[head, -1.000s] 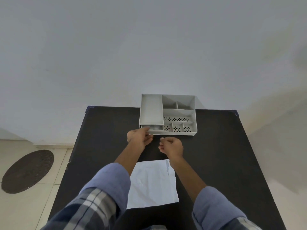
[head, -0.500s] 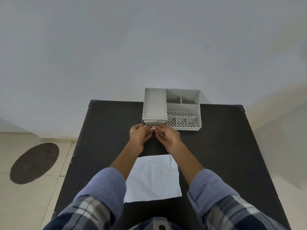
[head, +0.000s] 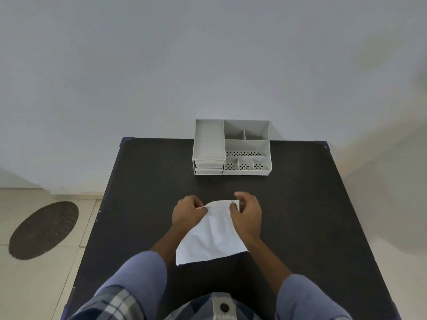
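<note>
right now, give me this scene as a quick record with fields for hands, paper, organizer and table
left hand: pinches the paper at its far left corner
right hand: pinches the far right corner
paper: white, creased, near edge on the table
organizer: grey, compartmented, at the table's far edge, apart from both hands
table: black, against a pale wall
floor: dark oval mat to the left

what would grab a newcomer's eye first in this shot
The white sheet of paper in the middle of the black table stands out most, with the left hand and right hand pinching its far corners. Behind it, at the table's far edge by the wall, sits a grey compartmented desk organiser with two small drawers at its front left. A dark oval mat lies on the floor tiles to the left.
</note>
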